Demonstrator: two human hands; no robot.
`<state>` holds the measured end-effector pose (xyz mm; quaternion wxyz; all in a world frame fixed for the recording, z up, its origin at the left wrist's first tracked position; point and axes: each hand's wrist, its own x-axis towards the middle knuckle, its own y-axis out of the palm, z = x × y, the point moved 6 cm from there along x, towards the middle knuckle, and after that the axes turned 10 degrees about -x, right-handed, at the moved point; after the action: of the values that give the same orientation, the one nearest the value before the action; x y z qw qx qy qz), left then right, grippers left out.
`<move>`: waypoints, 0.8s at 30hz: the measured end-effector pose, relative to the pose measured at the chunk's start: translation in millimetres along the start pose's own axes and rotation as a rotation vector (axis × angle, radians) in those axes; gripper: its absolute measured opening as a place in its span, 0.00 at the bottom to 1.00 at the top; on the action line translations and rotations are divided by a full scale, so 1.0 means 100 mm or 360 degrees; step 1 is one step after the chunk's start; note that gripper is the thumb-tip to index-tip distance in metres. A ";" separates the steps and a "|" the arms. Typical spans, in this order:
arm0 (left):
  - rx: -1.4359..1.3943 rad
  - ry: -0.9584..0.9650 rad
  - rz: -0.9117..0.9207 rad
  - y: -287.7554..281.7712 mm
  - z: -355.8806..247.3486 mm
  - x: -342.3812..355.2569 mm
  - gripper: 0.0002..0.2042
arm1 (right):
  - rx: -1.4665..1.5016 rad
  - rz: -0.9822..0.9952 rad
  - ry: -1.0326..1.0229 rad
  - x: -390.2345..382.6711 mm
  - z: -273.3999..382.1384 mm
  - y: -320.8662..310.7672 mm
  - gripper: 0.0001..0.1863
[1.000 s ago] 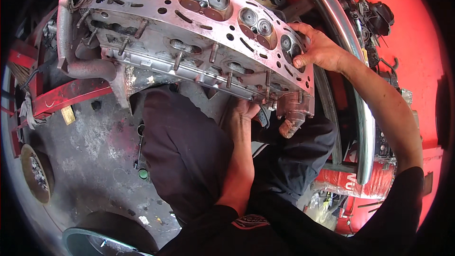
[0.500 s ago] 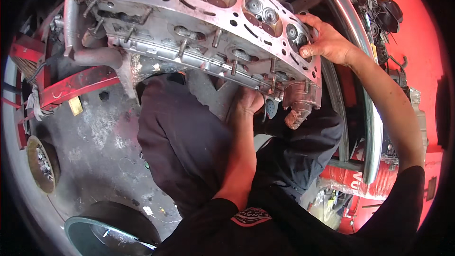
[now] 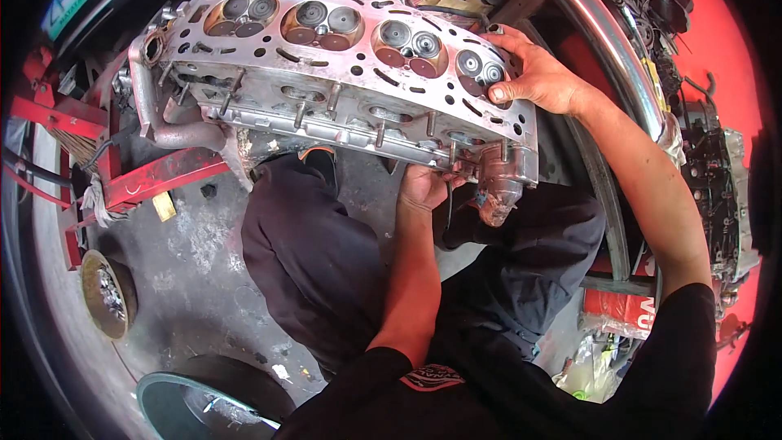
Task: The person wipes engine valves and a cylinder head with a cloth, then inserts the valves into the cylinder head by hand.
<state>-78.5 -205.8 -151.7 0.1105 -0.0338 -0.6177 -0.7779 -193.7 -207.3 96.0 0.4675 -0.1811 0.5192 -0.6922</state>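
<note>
A metal engine cylinder head [image 3: 269,73] spans the upper middle of the view, its flat face with round valve recesses turned up toward me. My right hand [image 3: 538,73] grips its right end, thumb on the face beside the last recess and fingers over the far edge. Below the near edge, my left hand [image 3: 425,189] is curled against the underside close to the right end; its fingertips are partly hidden. Threaded studs [image 3: 380,132] stick out of the near side. A bent metal pipe [image 3: 175,134] is attached at the left end, and a stubby outlet [image 3: 498,187] at the right.
A red metal frame [image 3: 163,183] stands at the left. A round bowl [image 3: 122,310] and a dark basin [image 3: 147,399] sit on the stained floor. A shiny metal tube [image 3: 603,41] runs along the right, with engine parts [image 3: 717,187] beyond. My knees are below the cylinder head.
The view has shifted. The cylinder head has come lower and a little left in it, showing more of its flat face. Both hands keep their places at its right end.
</note>
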 end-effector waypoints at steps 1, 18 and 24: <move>-0.0007 -0.0003 0.0052 0.04 -0.01 0.01 0.20 | -0.0070 -0.0027 0.0001 0.00 0.00 -0.01 0.57; -0.0386 0.0445 -0.0060 0.01 0.15 0.17 0.22 | -0.0158 0.0173 0.0054 0.07 0.14 -0.03 0.56; -0.0445 0.0484 -0.0009 0.12 0.22 0.19 0.23 | -0.0265 0.0229 0.0120 0.06 0.15 -0.04 0.58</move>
<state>-96.6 -189.9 -131.3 0.1947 0.0709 -0.4800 -0.8525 -187.5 -220.7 104.6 0.4793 -0.1554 0.6037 -0.6178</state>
